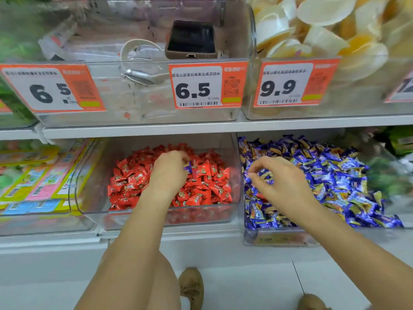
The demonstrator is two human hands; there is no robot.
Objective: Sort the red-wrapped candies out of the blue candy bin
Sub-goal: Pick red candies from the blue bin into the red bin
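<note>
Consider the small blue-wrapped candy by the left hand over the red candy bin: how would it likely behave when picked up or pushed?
The blue-wrapped candy looks small beside the left hand, so it is probably light. Its glossy wrapper suggests that it may slip from a loose pinch. Pushed, it would likely slide or sink among the loosely heaped red candies rather than roll.

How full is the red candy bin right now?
Partly full. The red candy bin holds a pile of red-wrapped candies reaching roughly halfway up its clear walls, with bare wall above the heap.

blue candy bin (pixel 250 237): clear, heaped with blue wrappers; red-wrapped candies (pixel 201 171): piled in left-hand bin
</note>
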